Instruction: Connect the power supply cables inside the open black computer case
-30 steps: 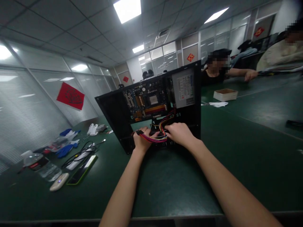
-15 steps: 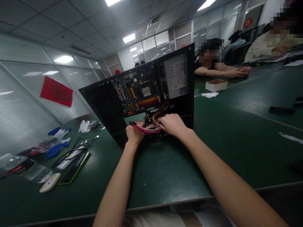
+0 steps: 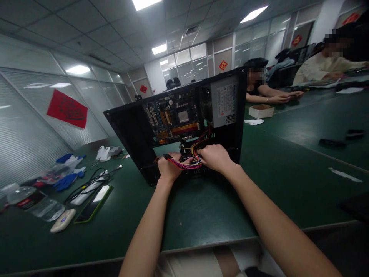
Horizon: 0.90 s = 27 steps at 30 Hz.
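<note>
An open black computer case [image 3: 127,134] stands tilted on the green table, its inside facing me. In it sit a motherboard [image 3: 173,115] and a silver power supply [image 3: 225,104]. My left hand [image 3: 169,168] is closed on the lower inner part of the case, its fingertips partly hidden. My right hand [image 3: 215,157] is closed on the case just to the right, its fingers curled inward beside the wires. A bundle of coloured power cables [image 3: 187,165] runs down from the power supply and drapes between both hands, its black connector lying over my left hand.
At left lie a water bottle [image 3: 34,202], a white mouse-shaped device [image 3: 63,220], a phone [image 3: 93,206], a black cable [image 3: 92,181] and blue gloves [image 3: 69,181]. A small open box [image 3: 261,111] stands at the right, near a seated person's hands [image 3: 284,97]. Another person sits farther right.
The case has shifted a little to the right and its top edge sits lower, most at the right corner. Both hands have moved with it, keeping their hold.
</note>
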Motion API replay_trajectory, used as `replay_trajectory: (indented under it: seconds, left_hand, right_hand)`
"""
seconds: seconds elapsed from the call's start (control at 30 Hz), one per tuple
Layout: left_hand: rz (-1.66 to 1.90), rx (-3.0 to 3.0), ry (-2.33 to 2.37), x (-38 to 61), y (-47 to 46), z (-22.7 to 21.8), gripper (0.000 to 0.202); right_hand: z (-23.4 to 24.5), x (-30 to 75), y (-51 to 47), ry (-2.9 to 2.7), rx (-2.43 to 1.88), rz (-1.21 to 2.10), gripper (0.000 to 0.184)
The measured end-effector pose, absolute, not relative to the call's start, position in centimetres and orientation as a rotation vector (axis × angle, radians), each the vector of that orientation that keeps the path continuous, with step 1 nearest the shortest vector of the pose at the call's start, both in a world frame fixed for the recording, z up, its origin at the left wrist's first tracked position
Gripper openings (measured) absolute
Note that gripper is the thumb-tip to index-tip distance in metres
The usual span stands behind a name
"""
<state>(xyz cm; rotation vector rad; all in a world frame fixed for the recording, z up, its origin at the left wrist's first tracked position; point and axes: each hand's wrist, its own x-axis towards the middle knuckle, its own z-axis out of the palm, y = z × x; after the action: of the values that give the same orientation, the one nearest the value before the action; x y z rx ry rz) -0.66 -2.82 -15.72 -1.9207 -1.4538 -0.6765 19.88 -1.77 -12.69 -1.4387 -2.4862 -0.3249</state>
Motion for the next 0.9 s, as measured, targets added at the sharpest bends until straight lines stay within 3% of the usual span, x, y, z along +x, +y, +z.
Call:
replay_trajectory:
  seconds: [0.5,0.9]
  left_hand:
    - [-0.758,-1.927,-1.381,-0.56,-3.17,-15.95,0.040]
    - [-0.759,-1.921,-1.368,-0.64,-3.09,-15.96,0.037]
  right_hand:
    - [-12.86,19.96,-1.92,-2.485,-1.393,-0.333,0.048]
    - [-12.79,20.00,-2.49,-2.463,-1.365,-0.203,0.030]
